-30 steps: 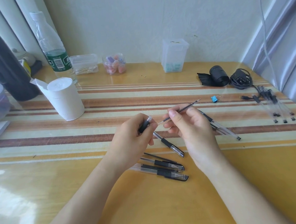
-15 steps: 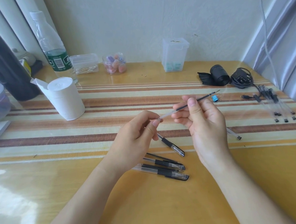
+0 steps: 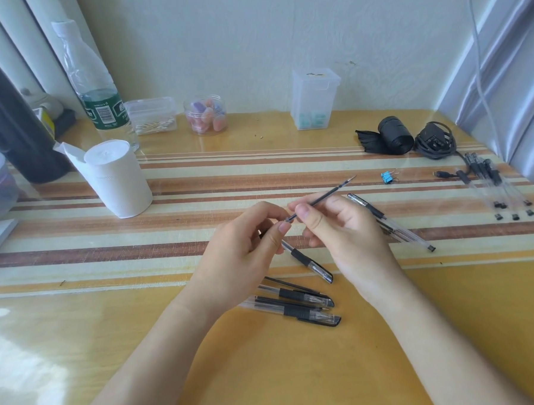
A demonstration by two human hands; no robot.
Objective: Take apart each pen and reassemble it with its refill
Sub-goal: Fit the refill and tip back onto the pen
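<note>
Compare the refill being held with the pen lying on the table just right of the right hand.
The refill is a bare, thin dark rod; the pen is a thicker clear barrel with a black grip. The refill is held above the table, pinched by the right hand, its rear end at the left hand; the pen lies flat. The refill slants away to the right, the pen away to the left. Both are straight and slender.
</note>
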